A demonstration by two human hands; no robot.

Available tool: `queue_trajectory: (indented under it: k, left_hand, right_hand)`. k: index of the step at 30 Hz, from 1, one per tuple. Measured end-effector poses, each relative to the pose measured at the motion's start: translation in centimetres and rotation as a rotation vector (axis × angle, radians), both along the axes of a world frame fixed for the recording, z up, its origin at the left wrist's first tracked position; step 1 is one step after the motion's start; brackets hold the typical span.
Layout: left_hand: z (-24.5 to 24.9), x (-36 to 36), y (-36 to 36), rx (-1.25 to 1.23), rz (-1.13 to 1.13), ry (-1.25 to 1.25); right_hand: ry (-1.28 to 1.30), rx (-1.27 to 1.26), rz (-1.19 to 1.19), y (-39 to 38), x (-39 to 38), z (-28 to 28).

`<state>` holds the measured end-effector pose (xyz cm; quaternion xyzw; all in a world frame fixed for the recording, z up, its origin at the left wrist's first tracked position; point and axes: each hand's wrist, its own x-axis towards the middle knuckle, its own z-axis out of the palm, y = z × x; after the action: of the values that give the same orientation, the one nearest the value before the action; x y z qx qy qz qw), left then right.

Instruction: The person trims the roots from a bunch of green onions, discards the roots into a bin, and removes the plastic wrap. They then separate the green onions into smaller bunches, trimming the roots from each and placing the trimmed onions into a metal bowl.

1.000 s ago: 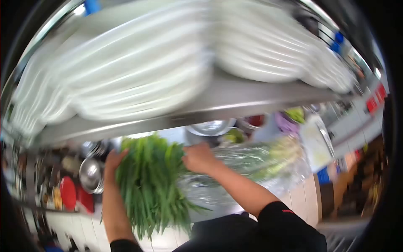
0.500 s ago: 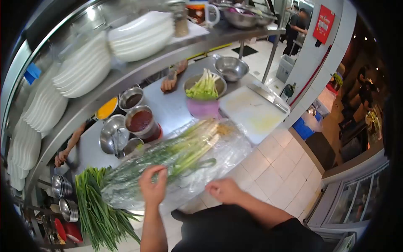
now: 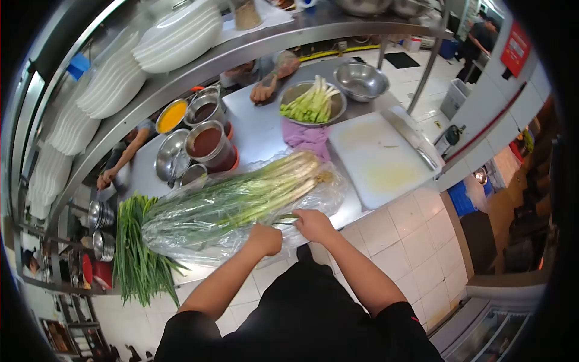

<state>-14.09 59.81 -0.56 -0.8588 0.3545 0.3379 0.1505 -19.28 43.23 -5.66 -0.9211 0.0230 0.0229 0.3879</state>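
This is a restaurant kitchen, shown by the long steel counter (image 3: 253, 127), the steel shelf (image 3: 289, 37) on the far side stacked with white plates (image 3: 175, 37), pots of sauce (image 3: 208, 143), a steel bowl (image 3: 360, 78), a white cutting board (image 3: 377, 163) with a cleaver (image 3: 411, 137) on the right, a bag of spring onions (image 3: 241, 202) and the tiled floor (image 3: 416, 241).

Left hand (image 3: 265, 239) and right hand (image 3: 313, 225), seemingly closed, on bagged scallions (image 3: 241, 202).

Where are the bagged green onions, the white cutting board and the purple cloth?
green onions (image 3: 253, 196): head view, middle of the wrapped stalks.
cutting board (image 3: 377, 154): head view, bare middle.
purple cloth (image 3: 307, 137): head view, crumpled middle.
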Motion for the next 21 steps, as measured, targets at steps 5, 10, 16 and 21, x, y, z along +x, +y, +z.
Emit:
queue_trajectory:
  k: [5, 10, 16, 21]
  left_hand:
    - [-0.2, -1.6, 1.2, -0.054, 0.179, 0.08]
    - [2.4, 0.1, 1.6, -0.339, 0.591, -0.02]
    - [0.9, 1.3, -2.7, -0.657, 0.503, -0.063]
    - [-0.6, 3.1, -6.7, -0.8, 0.273, -0.458]
  right_hand:
    - [0.341, -0.28, 0.175, 1.5, -0.2, 2.1]
    - [0.234, -0.202, 0.302, -1.3, 2.3, 3.1]
    - [-0.264, -0.513, 0.159, -3.9, 7.0, 2.6]
    - [-0.003, -0.529, 0.306, -6.5, 10.2, 3.9]
